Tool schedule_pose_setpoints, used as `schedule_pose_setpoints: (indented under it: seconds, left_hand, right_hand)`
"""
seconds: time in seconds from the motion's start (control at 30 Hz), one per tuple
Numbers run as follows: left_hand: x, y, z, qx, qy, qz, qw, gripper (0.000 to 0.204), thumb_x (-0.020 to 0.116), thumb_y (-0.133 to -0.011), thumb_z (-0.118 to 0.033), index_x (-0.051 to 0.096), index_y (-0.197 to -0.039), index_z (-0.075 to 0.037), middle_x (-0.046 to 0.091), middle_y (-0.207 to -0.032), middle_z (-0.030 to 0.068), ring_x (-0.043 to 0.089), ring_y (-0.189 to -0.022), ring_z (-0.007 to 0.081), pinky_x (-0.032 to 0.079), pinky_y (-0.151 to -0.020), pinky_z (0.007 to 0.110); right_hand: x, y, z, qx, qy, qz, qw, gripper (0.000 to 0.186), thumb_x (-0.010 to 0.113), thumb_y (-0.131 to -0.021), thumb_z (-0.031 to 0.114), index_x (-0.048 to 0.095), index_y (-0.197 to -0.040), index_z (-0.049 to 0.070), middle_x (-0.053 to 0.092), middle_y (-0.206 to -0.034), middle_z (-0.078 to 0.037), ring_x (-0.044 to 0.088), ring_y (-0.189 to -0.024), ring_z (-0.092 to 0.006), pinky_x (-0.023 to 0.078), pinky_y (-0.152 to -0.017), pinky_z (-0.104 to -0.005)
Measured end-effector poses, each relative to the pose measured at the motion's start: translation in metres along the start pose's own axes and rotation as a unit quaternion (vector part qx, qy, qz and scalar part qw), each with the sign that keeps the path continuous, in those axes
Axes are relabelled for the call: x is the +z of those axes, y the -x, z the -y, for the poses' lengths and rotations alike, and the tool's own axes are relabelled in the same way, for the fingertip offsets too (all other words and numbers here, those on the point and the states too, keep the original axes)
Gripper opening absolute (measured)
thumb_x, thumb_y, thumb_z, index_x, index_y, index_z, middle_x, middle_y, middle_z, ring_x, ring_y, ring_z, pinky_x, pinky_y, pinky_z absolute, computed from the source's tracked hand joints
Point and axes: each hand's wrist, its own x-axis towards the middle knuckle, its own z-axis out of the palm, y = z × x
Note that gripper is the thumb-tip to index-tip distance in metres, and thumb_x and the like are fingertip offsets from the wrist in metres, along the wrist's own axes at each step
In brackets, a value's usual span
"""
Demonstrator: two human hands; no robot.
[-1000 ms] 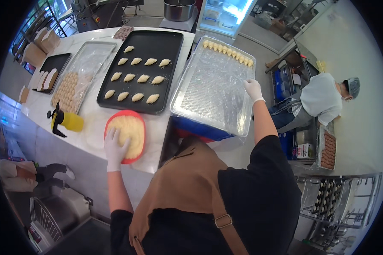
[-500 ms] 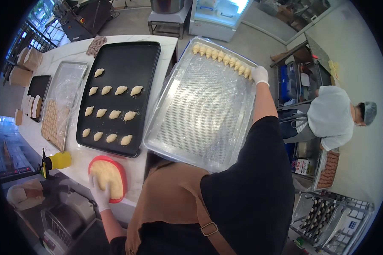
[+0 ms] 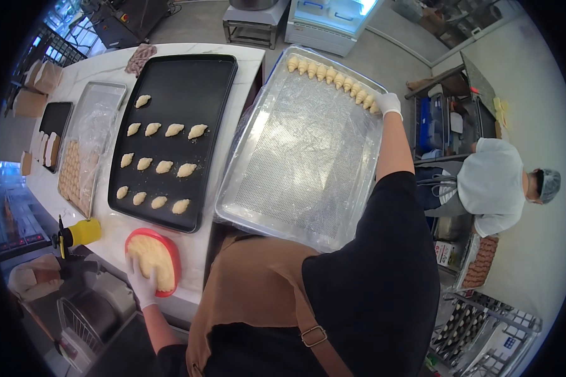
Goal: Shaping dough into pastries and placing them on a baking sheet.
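Observation:
My left hand (image 3: 142, 281), in a white glove, rests at the near left side of a red bowl (image 3: 177, 264). Its fingers are spread over the pale yellow crumbs (image 3: 152, 254) inside. My gloved right hand (image 3: 389, 104) is at the far right corner of a plastic-lined perforated metal tray (image 3: 283, 157). There its fingertips close on the last rolled croissant dough piece (image 3: 375, 108) of a row (image 3: 330, 76); the fingers partly cover it. On a black baking tray (image 3: 163, 69), left of the metal one, several crumb-coated dough pieces (image 3: 174, 130) lie in rows.
A yellow spray bottle (image 3: 85, 232) stands left of the bowl. Farther left lies a plastic-covered tray of small dough balls (image 3: 75, 176), beside a small dark tray (image 3: 56, 119). A crumpled cloth (image 3: 141, 60) lies at the back. At right, a co-worker (image 3: 490, 182) stands by a shelf.
The view has shifted slightly. My left hand stays at the crumbs and my right hand at the row's end, both with little movement. The dough pieces look unchanged.

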Motion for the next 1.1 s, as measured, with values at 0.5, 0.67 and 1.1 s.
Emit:
schedule_pose_setpoints:
  seconds: [0.5,0.67,1.1]
  left_hand:
    - [0.001,0.004,-0.003,0.007,0.019,-0.011,1.000,0.072,0.076,-0.086,-0.014,0.052,-0.153,-0.001,0.038,-0.172,0.0247,0.048,-0.148,0.0467,0.043,-0.121,0.048]
    - [-0.004,-0.003,-0.011,-0.002,0.011,-0.013,1.000,0.071,0.076,-0.086,-0.013,0.053,-0.152,0.000,0.038,-0.171,0.0251,0.049,-0.147,0.0467,0.044,-0.120,0.047]
    - [-0.003,0.000,-0.011,0.000,0.002,-0.012,1.000,0.066,0.077,-0.088,-0.014,0.056,-0.149,0.000,0.040,-0.171,0.0249,0.049,-0.147,0.0466,0.044,-0.120,0.047]
  right_hand:
    - [0.033,0.039,-0.021,-0.168,-0.017,-0.163,0.972,0.044,0.074,-0.079,0.033,0.077,-0.105,-0.002,0.080,-0.100,-0.024,0.074,-0.093,-0.0441,0.060,-0.083,-0.0450]
    - [0.013,0.037,-0.024,-0.185,0.008,-0.104,0.977,0.044,0.073,-0.076,0.030,0.077,-0.105,-0.002,0.080,-0.099,-0.024,0.074,-0.093,-0.0437,0.060,-0.083,-0.0443]
    - [-0.002,0.046,-0.011,-0.205,0.130,0.017,0.970,0.048,0.079,-0.074,0.029,0.076,-0.110,-0.003,0.078,-0.096,-0.022,0.073,-0.089,-0.0412,0.060,-0.084,-0.0429]
